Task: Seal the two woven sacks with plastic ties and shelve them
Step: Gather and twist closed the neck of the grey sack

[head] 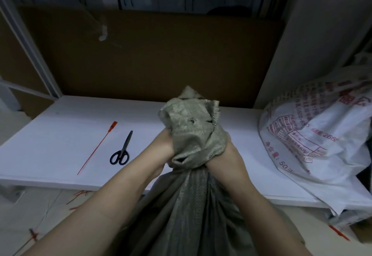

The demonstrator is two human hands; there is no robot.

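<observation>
Currently L hand [161, 149] + R hand [231, 155], fingers clenched round bunched neck of grey woven sack [193, 134] at table [50, 134] edge; contents hidden. White printed sack [314, 134] on table at right; red tie [96, 147] + scissors [121, 151] at left.

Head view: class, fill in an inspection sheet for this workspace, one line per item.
Surface: white shelf, flat; carries the tie, scissors and white sack.
Job's things: grey sack has its neck bunched, no tie seen on it; white sack lies at the shelf's right end, seal not visible; tie, red, lies loose left of the scissors.
Clutter: scissors, closed, on the shelf; floor ties, red, below the shelf edge.
Hands: left hand and right hand both grip the grey sack's neck.
Cables: nothing seen.
Surroundings: cardboard behind the shelf; knotted string hangs at the upper left.
</observation>
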